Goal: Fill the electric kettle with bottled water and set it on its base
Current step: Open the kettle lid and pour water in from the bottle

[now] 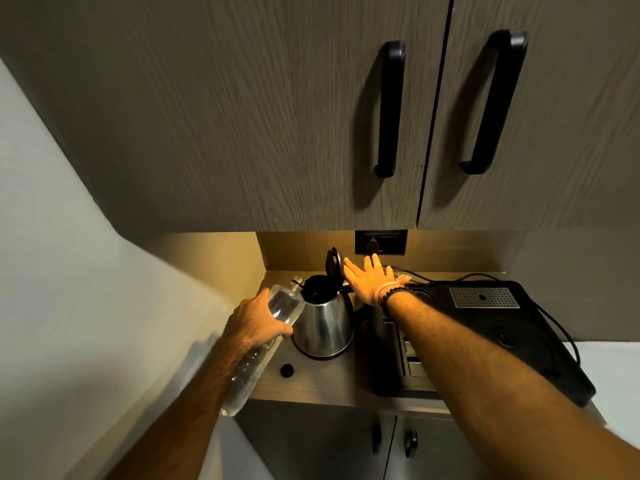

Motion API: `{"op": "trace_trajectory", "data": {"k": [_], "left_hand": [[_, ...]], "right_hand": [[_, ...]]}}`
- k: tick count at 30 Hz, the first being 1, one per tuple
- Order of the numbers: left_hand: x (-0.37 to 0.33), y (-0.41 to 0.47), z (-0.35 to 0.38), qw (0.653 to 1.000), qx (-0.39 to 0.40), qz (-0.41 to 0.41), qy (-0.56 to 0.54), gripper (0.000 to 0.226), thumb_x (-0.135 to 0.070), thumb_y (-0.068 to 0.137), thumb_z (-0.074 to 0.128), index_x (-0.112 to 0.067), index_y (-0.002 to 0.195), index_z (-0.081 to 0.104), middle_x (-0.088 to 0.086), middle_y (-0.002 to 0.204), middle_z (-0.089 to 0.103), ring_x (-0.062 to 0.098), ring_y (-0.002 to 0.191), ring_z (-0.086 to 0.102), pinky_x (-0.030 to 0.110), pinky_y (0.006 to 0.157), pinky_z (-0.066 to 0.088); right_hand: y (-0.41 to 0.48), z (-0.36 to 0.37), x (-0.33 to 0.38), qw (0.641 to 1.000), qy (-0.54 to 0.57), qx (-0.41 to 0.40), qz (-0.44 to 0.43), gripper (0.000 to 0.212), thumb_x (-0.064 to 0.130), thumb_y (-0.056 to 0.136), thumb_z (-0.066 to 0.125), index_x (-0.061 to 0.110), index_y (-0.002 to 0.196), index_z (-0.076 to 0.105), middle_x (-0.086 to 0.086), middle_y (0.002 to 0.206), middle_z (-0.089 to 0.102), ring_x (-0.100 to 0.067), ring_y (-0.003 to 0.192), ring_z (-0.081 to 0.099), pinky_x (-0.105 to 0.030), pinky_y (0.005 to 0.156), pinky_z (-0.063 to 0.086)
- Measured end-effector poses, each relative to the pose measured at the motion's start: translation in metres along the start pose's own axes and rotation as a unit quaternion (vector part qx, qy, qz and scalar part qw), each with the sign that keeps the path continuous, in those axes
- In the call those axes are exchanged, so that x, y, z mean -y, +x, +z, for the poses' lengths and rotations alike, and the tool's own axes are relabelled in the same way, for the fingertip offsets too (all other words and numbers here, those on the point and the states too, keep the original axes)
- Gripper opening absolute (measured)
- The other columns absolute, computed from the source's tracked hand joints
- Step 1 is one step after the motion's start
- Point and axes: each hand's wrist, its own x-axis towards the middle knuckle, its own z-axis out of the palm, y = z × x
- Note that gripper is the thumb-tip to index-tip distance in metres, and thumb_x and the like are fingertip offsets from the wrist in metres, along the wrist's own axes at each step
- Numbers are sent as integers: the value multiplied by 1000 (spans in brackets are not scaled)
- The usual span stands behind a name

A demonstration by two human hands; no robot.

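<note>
Hands: bottle (277, 310) apparently at kettle (323, 323).

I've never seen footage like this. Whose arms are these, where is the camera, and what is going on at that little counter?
There is no machine here: a person wears a camera on the head, looking down at their own arms. The left hand holds a clear water bottle, uncapped, its neck tipped to the open mouth of a steel kettle. The right hand, fingers spread, holds the kettle's lid upright. On the wooden counter lie a small black cap and a black tray with a cable.
</note>
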Motion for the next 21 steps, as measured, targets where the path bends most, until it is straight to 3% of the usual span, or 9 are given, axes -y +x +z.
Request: {"op": "trace_trajectory", "data": {"k": [8,11,17,21], "left_hand": [[26,-8,23,972,-182,-55,-139,86,-64,51,79,-32,117,34,8,101,68,31,86,66,42,74,58],[28,-8,32,949,-246,-75,-181,91,-62,54,84,-29,123,36,13,109,69,36,95,67,48,79,59],[34,0,41,912,-300,-108,-260,103,-58,53,89,-22,133,36,18,130,59,43,115,59,59,90,54],[40,0,45,914,-302,-94,-254,106,-62,51,89,-23,135,36,16,131,58,40,115,60,58,90,55]], "right_hand": [[1,2,1,1000,-2,1,7,66,72,94,10,45,153,-2,-6,166,-7,-32,151,-13,-69,111,-9],[0,1,1,1000,2,0,11,66,72,94,10,45,153,-3,-6,166,-7,-31,151,-13,-69,111,-9],[-2,-1,3,1000,-5,-1,15,65,70,95,12,44,153,-3,-7,166,-6,-32,151,-11,-68,111,-9],[-1,0,4,1000,-8,3,15,67,72,94,12,44,154,-3,-7,166,-6,-31,151,-12,-69,111,-8]]}}
